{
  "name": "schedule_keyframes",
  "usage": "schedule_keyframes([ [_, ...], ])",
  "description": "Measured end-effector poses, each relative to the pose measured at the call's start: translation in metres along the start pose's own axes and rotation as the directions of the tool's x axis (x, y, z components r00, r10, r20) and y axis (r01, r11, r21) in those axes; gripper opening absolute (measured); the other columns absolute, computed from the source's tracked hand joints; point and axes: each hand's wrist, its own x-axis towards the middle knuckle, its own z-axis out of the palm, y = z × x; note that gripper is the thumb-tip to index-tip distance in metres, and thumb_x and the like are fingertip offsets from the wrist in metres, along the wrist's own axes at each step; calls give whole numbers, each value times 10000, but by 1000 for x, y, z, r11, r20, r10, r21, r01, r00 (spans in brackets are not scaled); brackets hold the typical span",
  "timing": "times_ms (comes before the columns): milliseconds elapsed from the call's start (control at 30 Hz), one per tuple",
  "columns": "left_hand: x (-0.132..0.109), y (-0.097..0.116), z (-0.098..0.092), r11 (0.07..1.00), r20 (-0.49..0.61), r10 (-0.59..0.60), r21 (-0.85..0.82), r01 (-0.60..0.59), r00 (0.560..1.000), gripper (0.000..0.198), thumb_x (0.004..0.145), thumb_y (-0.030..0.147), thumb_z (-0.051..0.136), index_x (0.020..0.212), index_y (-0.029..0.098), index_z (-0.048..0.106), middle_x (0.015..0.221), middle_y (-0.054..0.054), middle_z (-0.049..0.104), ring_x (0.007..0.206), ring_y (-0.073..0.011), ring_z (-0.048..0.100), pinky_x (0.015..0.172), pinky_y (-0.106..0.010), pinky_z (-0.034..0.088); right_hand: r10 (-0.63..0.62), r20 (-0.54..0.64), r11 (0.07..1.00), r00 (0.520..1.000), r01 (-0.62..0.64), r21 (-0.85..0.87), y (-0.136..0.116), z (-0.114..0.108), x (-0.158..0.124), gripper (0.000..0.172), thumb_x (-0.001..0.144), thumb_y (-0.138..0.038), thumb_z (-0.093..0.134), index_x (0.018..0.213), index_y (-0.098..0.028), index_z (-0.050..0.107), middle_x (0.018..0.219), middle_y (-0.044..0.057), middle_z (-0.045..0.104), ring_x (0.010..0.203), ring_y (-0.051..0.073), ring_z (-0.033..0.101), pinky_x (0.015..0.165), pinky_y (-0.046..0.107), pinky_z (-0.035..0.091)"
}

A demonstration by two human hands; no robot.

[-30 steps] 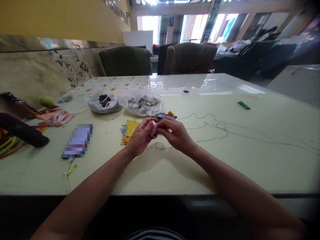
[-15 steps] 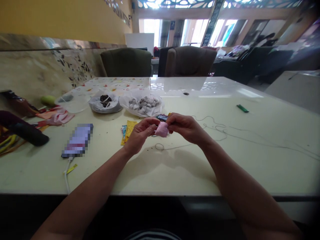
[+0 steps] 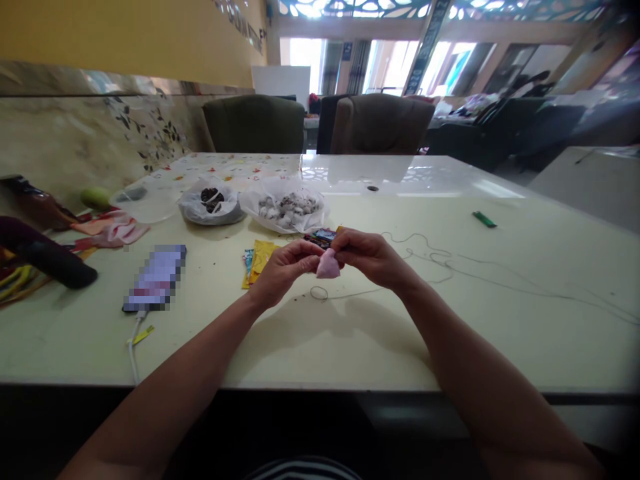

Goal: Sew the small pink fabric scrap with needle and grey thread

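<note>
Between my two hands, above the middle of the table, hangs a small pink pouch-like piece of cloth [image 3: 329, 265]. The closed fingers of my left hand [image 3: 290, 267] pinch its upper left side. From the right, the thumb and fingertips of my right hand [image 3: 367, 255] press together on its top. Whether anything is inside the cloth, I cannot tell. Just beyond the fingers lie dark printed packets [image 3: 320, 238], partly hidden. Yellow packets [image 3: 261, 257] rest beside my left hand. A thin thread [image 3: 350, 293] curls on the table under my hands and runs to the right.
White plastic bags hold whitish lumps [image 3: 285, 208] and dark pieces [image 3: 212, 199] at the back. A phone [image 3: 155, 277] with a cable [image 3: 134, 360] lies left, near a dark cylindrical object [image 3: 55, 257] and pink cloth [image 3: 117, 230]. A green lighter [image 3: 484, 219] lies right.
The pink cloth has changed from a wider, squarish shape to a narrow-topped one hanging slightly lower. The fingers have shifted a little on its top. Both hands still hold it.
</note>
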Motion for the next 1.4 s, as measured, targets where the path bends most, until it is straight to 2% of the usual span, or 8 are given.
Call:
schedule_keyframes([
  [200,0,1,1,999,40,-7,46,5,999,264,825,395,805,875,160,694,855,-18,644,773,-115,583,737,-253,491,5,-38,1000,999,-6,-28,3,4,1,79,905,-225,679,853,-168,662,803,0,582,710,111,547,638,254,444],
  [300,0,1,-4,998,88,-13,62,7,996,274,859,411,768,873,162,656,827,-8,606,762,-114,554,734,-251,476,42,-22,998,999,-41,55,5,3,0,101,906,-237,691,848,-163,653,775,-6,576,699,107,539,642,250,438],
  [500,3,9,-19,992,249,-72,119,43,966,248,899,408,723,887,175,639,835,-11,570,778,-125,543,738,-254,473,124,199,942,972,-179,285,11,-5,-3,146,946,-292,696,908,-161,643,779,-3,608,627,84,545,592,226,442],
  [667,2,14,-19,994,366,-74,98,41,928,255,888,398,738,860,171,625,870,-30,578,783,-131,557,710,-256,494,122,259,949,958,-189,253,7,-7,-4,149,977,-283,663,907,-159,619,733,-14,612,598,75,548,567,209,433],
  [800,1,15,-12,991,275,80,80,-106,958,250,859,324,776,776,162,605,1011,-60,590,836,-131,575,686,-236,501,137,248,966,959,-185,181,3,-6,-3,157,986,-284,646,903,-154,618,722,-9,628,643,92,584,607,219,457],
  [933,0,18,-8,974,237,163,115,-194,958,256,854,281,783,724,152,604,1055,-80,619,908,-145,604,731,-237,523,131,256,967,958,-181,180,2,-5,-2,156,989,-278,632,905,-148,613,749,2,643,672,101,609,641,234,480],
  [1200,-3,22,-8,991,264,65,95,-93,962,222,878,257,761,804,142,586,967,-44,684,556,-32,558,472,-155,436,132,246,977,960,-169,133,1,-7,-4,163,993,-291,625,910,-151,610,792,13,659,709,104,621,661,239,504],
  [1400,-2,20,-12,984,334,-36,174,-24,942,279,896,361,742,832,165,554,778,-22,662,615,-117,657,542,-237,576,107,222,993,969,-114,21,-3,-4,-3,153,996,-271,600,891,-161,609,742,1,642,687,103,599,626,233,478],
])
